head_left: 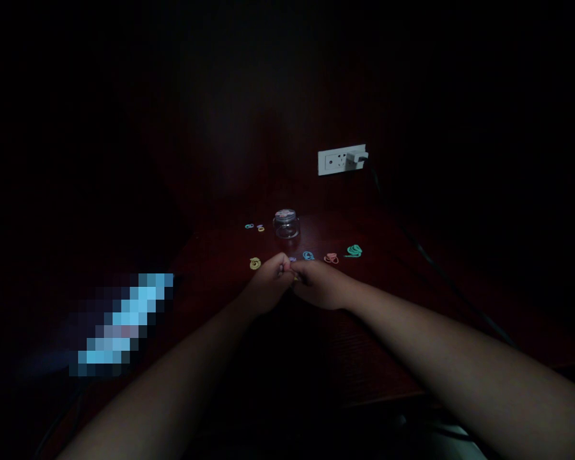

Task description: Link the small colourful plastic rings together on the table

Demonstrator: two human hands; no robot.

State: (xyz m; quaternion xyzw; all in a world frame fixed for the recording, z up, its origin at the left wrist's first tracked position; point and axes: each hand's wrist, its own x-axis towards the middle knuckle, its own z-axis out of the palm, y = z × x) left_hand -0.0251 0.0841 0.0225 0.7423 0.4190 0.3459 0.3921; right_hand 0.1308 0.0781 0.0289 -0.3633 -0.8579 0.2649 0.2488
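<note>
My left hand [271, 279] and my right hand [322, 282] meet above the dark red table, fingers closed and touching. A small yellowish bit [296, 277] shows between them, too small and dark to name. Just beyond my hands lies a row of small coiled cord-like loops: a yellow coil [255, 263], a purple coil [292, 259] partly hidden by my hands, a blue coil [308, 255], a pink coil [331, 258] and a green coil [354, 251]. Behind them stands a clear lidded jar [286, 226]. Two little groups of coloured rings [250, 226] lie left of it.
A white wall socket [342, 160] holds a plug, with a dark cable [453, 281] running down the right side. At the left is a bright pixelated screen-like shape [138, 310]. The table's front edge [383, 400] is near; the surroundings are very dark.
</note>
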